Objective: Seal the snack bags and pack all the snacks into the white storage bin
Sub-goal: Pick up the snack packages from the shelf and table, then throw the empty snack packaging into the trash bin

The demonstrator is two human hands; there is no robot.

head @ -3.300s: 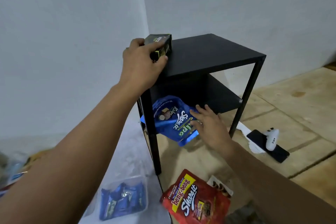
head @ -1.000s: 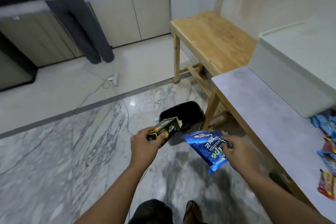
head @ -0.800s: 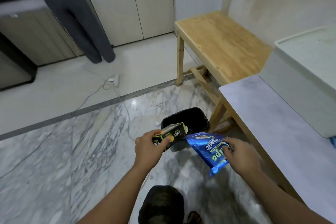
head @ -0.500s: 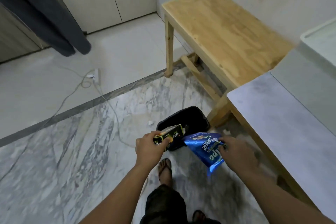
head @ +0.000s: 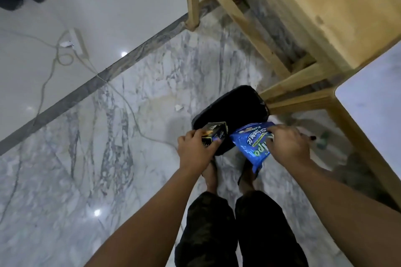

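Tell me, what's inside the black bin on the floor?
The black bin looks dark inside, and nothing shows in the part you can see. The left hand with its small box and the blue bag cover the near side.

Veined marble floor [head: 108, 158], seemingly wooden bench [head: 325, 6]

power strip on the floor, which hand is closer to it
Left. The left hand, gripping the small dark box, is on the power strip's side; the right hand, holding the blue snack bag, is farther away.
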